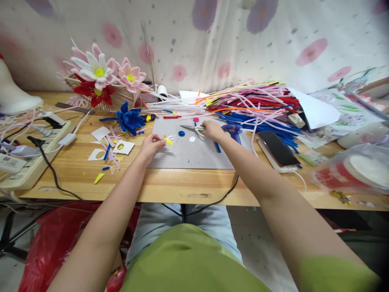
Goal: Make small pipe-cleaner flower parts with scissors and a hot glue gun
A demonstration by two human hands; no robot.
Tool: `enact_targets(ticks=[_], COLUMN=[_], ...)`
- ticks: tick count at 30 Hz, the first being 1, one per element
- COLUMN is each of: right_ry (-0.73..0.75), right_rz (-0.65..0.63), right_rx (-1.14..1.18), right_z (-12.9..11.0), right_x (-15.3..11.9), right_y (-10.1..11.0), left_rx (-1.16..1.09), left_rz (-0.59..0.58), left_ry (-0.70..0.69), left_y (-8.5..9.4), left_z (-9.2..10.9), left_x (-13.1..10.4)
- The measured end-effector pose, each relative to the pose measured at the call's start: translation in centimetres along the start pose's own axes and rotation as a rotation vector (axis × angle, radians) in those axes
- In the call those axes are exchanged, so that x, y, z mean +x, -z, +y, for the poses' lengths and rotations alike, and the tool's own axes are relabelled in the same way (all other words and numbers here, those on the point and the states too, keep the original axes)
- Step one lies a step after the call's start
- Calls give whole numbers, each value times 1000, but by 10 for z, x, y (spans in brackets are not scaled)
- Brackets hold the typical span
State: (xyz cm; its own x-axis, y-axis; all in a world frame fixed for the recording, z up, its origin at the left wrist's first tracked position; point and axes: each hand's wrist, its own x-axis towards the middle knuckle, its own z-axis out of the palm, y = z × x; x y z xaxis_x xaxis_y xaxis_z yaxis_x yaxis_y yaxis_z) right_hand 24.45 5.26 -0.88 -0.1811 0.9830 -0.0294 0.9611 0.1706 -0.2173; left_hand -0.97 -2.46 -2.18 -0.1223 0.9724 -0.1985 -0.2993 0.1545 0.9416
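Observation:
My left hand (152, 145) is closed in a pinch on a small yellow piece (169, 142) at the left side of the grey cutting mat (188, 160). My right hand (212, 130) is closed on the handles of a pair of scissors (199, 128), whose blades point left over the mat. Between the hands lie a blue coil (181, 133) and a white paper disc (192, 139). A small pink coil (196, 119) sits behind the scissors. Just right of my right hand is a blue glue gun (233, 130), partly hidden by my wrist.
Bundled pipe cleaners (252, 101) spread across the back. Fuzzy flowers (99, 75) and a blue flower (127, 118) stand at the left, near paper scraps (123, 147) and a power strip (33, 162). A phone (278, 148) and a bagged cup (349, 170) are at right.

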Motion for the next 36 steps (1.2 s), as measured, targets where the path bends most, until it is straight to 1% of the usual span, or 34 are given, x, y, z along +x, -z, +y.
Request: enact_targets(ticks=[2,5,7,9,12,14,16,18,20,22,24,27,29,32,34,36], right_ry=[-23,-69,-88,-109,-138,-135,-132,-133,-119,-71,-4,83,128,152,123,76], right_rz=[11,15,4,-21,-41,-5,48,111,176,244,251,118,48,50,57,63], right_rx=[39,97,126,154,203,215,207,192,184,199,249,335,357,360,390,473], right_z=[1,1,2,3,5,7,6,4,-1,-7,-13,-19,-21,-22,-24,-26], right_x=[4,6,6,6,7,8,9,9,7,2,-4,-14,-18,-20,-19,-16], right_y=[-4,-6,-6,-5,-4,-7,-11,-16,-20,-22,-23,-26,-29,-32,-33,-33], left_rx=[80,80,57,60,83,79,68,73,103,150,219,348,493,692,796,881], left_rz=[-18,10,72,158,273,316,332,304,224,99,-9,-44,-32,-24,-30,-23], left_ry=[-44,-97,-125,-184,-282,-320,-332,-315,-274,-202,-157,-226,-305,-373,-396,-430], left_y=[10,26,35,40,42,36,24,8,-8,-23,-33,-37,-37,-35,-34,-34], left_z=[-2,-2,0,3,9,12,14,13,7,-4,-18,-35,-39,-38,-36,-35], left_x=[4,15,22,27,31,31,29,24,19,14,9,4,2,-2,-4,-6])
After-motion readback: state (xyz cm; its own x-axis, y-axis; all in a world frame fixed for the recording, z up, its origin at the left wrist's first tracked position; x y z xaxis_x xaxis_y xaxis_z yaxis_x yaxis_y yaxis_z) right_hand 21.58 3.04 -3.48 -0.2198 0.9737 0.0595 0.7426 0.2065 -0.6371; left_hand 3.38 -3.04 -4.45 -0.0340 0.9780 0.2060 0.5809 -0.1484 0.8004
